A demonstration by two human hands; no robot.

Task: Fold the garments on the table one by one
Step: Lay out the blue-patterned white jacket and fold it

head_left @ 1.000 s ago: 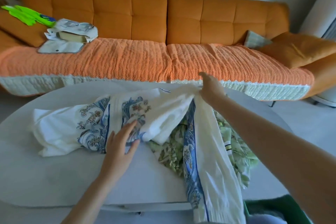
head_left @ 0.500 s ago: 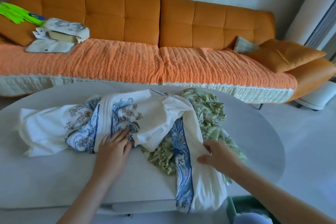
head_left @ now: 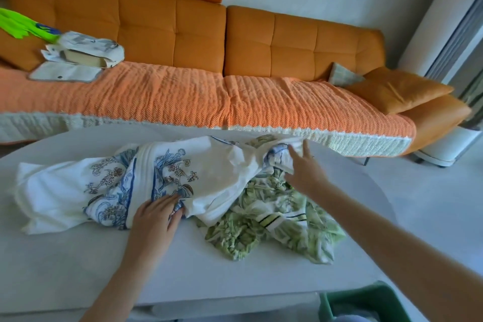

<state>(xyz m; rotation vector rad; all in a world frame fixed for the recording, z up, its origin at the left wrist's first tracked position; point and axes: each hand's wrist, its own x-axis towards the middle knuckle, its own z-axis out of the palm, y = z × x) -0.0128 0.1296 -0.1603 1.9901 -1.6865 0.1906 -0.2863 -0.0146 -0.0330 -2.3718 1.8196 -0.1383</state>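
A white garment with blue floral print (head_left: 99, 185) lies crumpled across the left and middle of the white oval table (head_left: 78, 269). My left hand (head_left: 156, 217) presses its near edge down with the fingers spread on the cloth. My right hand (head_left: 303, 167) reaches over to the far side and holds the garment's bunched blue-patterned end between thumb and fingers; that hand is blurred. A green leaf-print garment (head_left: 274, 225) lies rumpled under and to the right of the white one, partly covered by it.
An orange sofa (head_left: 261, 42) with a knitted orange cover runs behind the table, carrying folded items (head_left: 78, 57) at the left and cushions (head_left: 397, 91) at the right. A green basket (head_left: 366, 303) stands at the table's near right edge.
My right hand has carried the part of the white garment that hung over the near edge up to the far side, uncovering the green garment. My left hand stays on the cloth.
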